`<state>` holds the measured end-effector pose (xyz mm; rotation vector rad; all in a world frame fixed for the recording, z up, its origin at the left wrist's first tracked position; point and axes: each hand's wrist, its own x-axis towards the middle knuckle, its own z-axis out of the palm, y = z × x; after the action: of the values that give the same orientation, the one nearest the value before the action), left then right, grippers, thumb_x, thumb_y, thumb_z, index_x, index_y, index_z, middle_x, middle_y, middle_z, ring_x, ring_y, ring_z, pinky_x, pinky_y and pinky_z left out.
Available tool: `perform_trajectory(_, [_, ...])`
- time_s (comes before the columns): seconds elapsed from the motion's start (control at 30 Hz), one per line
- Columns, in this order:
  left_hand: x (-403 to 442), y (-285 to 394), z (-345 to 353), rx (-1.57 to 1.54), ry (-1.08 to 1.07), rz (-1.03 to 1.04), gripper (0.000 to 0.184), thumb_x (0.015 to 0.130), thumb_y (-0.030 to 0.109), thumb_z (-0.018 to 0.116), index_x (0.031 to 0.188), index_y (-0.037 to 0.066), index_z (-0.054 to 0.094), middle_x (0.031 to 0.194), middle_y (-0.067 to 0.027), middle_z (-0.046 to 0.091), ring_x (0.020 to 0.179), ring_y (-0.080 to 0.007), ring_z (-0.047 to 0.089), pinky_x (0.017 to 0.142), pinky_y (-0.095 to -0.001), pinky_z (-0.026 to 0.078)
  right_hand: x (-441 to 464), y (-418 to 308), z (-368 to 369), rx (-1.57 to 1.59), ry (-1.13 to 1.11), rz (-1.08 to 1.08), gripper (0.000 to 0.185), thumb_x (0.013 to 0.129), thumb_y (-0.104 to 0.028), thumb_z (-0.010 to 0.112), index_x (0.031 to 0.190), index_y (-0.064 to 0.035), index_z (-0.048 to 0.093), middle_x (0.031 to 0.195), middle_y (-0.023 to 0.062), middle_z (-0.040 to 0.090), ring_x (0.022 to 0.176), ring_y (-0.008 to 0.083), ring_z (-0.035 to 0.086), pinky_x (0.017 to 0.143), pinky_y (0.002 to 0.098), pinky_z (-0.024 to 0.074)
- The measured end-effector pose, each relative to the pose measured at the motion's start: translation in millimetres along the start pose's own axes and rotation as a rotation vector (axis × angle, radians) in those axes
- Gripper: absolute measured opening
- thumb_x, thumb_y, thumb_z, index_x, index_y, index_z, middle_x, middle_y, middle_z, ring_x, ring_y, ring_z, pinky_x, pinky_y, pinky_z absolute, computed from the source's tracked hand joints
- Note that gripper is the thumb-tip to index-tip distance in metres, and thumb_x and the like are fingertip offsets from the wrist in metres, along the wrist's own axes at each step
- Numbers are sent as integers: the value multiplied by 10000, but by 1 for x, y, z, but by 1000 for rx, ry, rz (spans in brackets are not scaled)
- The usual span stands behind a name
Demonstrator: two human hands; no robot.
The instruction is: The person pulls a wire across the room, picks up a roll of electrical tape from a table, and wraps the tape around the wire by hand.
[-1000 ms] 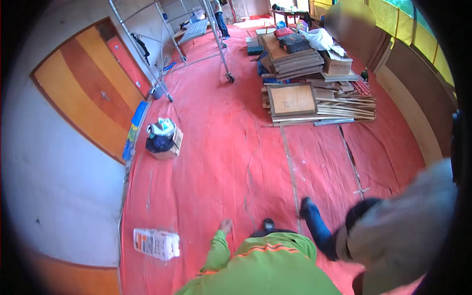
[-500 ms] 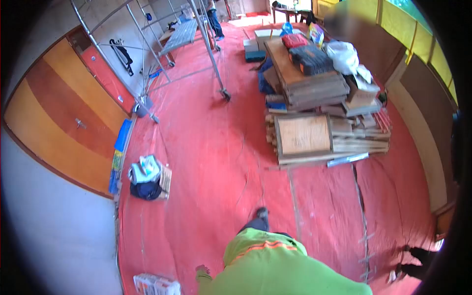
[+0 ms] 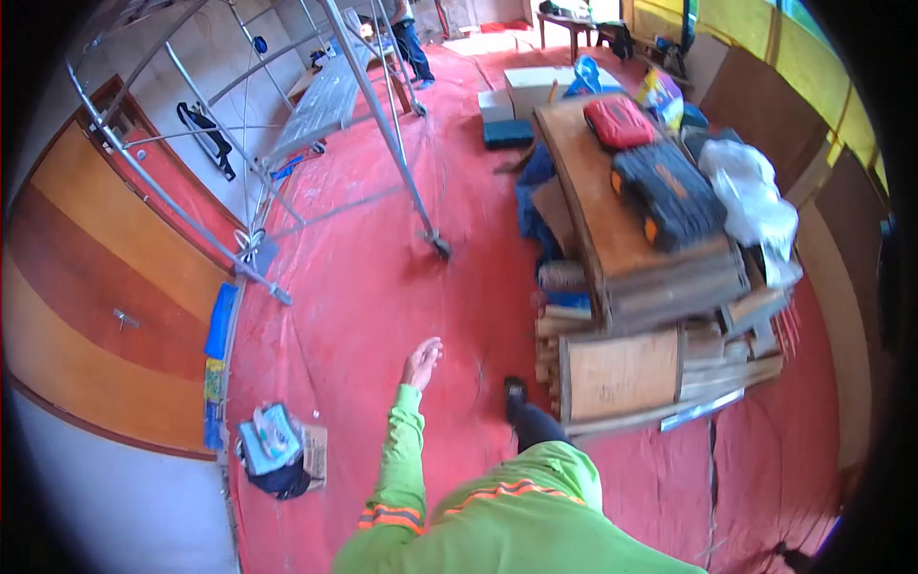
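Note:
My left hand is stretched forward over the red floor sheet, touching nothing. Its fingers are loosely bent and a little apart, and nothing shows in them. A green sleeve with an orange and grey band covers that arm. My right hand is out of the picture. To the right of my left hand is a stack of wooden boards and panels. On top of the stack lie a black tool case, a red case and a white plastic bag.
A wheeled metal scaffold stands ahead on the left, beside an orange and brown door. A bundle with a dark bag sits on the left floor. A person stands at the back. A teal box is on the floor.
I have moved forward, so the scaffold and the board stack look nearer. My left hand has swung forward and up from low beside my body.

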<state>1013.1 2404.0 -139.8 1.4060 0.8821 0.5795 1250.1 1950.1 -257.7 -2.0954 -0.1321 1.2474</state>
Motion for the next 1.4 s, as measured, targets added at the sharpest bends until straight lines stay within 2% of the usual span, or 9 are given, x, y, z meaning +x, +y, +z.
perform_trajectory(0.2, [154,-83,-46,486,18,29,277,937,191,488,1174,80,579,1083,-96,643,991,-160,596,827,-289,467,177,-268,-46,-21,60,-133,252,902,-297,524,958,-66,608,731,67,628,635,174,608,559,318,486])
perform_trajectory(0.47, [221,-104,-96,410,290,-1022,344,914,303,492,1136,64,601,1053,-118,633,943,-242,604,846,-375,476,391,-628,-103,128,193,-401,258,901,-303,527,953,-63,606,729,63,621,626,171,600,555,312,484])
perform_trajectory(0.63, [451,-81,-102,425,191,-901,350,921,304,491,1146,55,588,1012,-100,632,888,-222,600,829,-373,480,509,-793,-159,171,422,-431,261,900,-307,529,950,-62,604,728,61,616,620,169,596,553,308,482])
perform_trajectory(0.77, [735,-49,-115,451,-25,-221,296,911,244,531,1124,47,589,978,-58,630,863,-171,592,805,-338,485,576,-925,-242,183,662,-490,264,899,-310,531,947,-60,603,727,59,612,616,167,592,551,306,481])
perform_trajectory(0.83, [895,11,-106,351,-138,-570,269,903,171,548,1140,47,580,1004,-65,632,880,-143,587,778,-284,479,605,-1000,-288,175,782,-545,266,898,-311,531,946,-60,602,726,58,610,614,166,590,550,304,481])
perform_trajectory(0.87, [961,23,-97,159,-73,-313,260,922,173,523,1160,73,557,775,2,588,645,-94,531,557,-264,454,622,-1039,-310,161,836,-579,266,898,-312,532,945,-59,602,726,57,609,612,166,589,550,303,480])
perform_trajectory(0.97, [1149,88,-86,464,-181,-67,269,921,153,516,1180,92,553,934,-49,631,808,-129,579,748,-282,477,681,-1147,-371,131,988,-635,269,898,-314,533,944,-58,601,725,56,606,609,165,586,548,301,479])
perform_trajectory(1.33, [1415,93,-176,566,20,-283,300,880,232,538,1138,100,611,973,-67,667,879,-156,611,792,-302,490,836,-1400,-472,35,1289,-472,277,895,-322,537,937,-55,597,723,51,595,597,160,575,543,294,476])
perform_trajectory(1.4, [1438,91,-201,205,153,-689,281,873,223,538,1107,92,620,889,-50,657,746,-151,604,674,-304,505,879,-1433,-441,64,1295,-455,279,895,-324,538,936,-54,596,722,50,593,594,159,573,542,292,475])
